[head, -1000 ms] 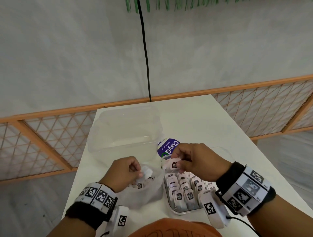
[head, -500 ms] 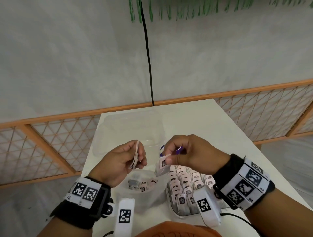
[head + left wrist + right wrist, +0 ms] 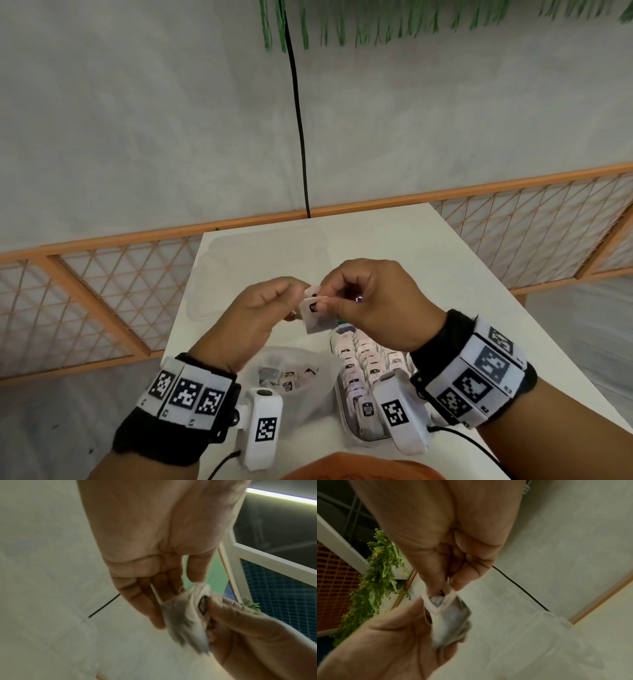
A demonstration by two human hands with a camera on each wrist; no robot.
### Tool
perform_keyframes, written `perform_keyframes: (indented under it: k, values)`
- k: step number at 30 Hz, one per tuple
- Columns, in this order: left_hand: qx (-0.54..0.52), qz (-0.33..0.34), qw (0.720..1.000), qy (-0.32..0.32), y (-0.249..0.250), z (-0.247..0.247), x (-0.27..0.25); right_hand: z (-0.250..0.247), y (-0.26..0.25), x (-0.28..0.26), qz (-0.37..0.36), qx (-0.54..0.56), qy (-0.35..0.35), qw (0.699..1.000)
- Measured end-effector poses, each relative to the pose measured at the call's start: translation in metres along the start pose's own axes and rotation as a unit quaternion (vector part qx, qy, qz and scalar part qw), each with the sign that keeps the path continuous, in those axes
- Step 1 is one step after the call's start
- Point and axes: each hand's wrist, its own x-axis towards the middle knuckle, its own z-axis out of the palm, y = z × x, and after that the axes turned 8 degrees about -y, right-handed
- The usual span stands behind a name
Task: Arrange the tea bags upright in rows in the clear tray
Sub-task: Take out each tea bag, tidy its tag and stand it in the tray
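Observation:
Both hands are raised above the table and meet on one white tea bag [image 3: 313,315] with a black-printed tag. My left hand [image 3: 299,291] pinches its upper left edge, and my right hand [image 3: 325,299] pinches the tag side. In the left wrist view the left hand [image 3: 173,588] holds the blurred tea bag [image 3: 183,622] while the right hand [image 3: 240,623] grips its tag. In the right wrist view the right hand [image 3: 448,584] pinches the tea bag [image 3: 448,616] from above, and the left hand [image 3: 385,635] is below it. The clear tray [image 3: 346,421] holds rows of upright tea bags under my right wrist.
A soft clear pouch [image 3: 308,397] with several loose tea bags lies left of the tray. A large clear plastic tub [image 3: 239,270] stands at the back left of the white table [image 3: 479,308]. A purple-labelled item [image 3: 346,330] shows behind the held bag. A black cable [image 3: 298,120] hangs down the wall.
My left hand has risen out of the pouch with a tea bag. My right hand lifted off the tray, and the two hands have come together in the air.

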Motion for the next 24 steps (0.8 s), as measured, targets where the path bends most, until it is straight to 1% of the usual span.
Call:
perform_keyframes:
  k: [2, 5, 7, 9, 12, 14, 15, 20, 24]
  values:
    - [0.034, 0.009, 0.999, 0.022, 0.001, -0.002, 0.0, -0.001, 0.001, 0.0, -0.006, -0.011, 0.001, 1.0]
    - [0.025, -0.008, 0.998, 0.059, 0.002, 0.0, 0.001, 0.002, 0.001, 0.001, -0.023, -0.05, 0.001, 0.999]
    - [0.041, -0.01, 0.995, 0.093, 0.002, 0.002, 0.002, 0.005, 0.0, 0.001, -0.038, -0.067, 0.012, 0.997]
    - [0.069, 0.002, 0.989, 0.133, 0.003, 0.003, 0.002, 0.004, -0.001, 0.001, -0.016, -0.035, 0.013, 0.999]
    - [0.085, 0.024, 0.98, 0.179, 0.004, 0.005, 0.001, 0.001, 0.0, 0.002, 0.058, 0.089, -0.022, 0.994]
    - [0.085, 0.04, 0.978, 0.187, 0.005, 0.008, 0.0, 0.001, 0.001, 0.003, 0.088, 0.148, -0.021, 0.985]
    - [0.084, 0.049, 0.978, 0.186, 0.006, 0.009, 0.0, 0.001, 0.003, 0.004, 0.096, 0.153, -0.014, 0.983]
    - [0.115, 0.066, 0.977, 0.169, 0.004, 0.01, -0.001, 0.001, 0.001, 0.005, 0.089, 0.107, 0.017, 0.99]
    - [0.129, 0.075, 0.974, 0.168, 0.004, 0.014, -0.002, 0.003, 0.0, 0.003, 0.092, 0.107, 0.033, 0.989]
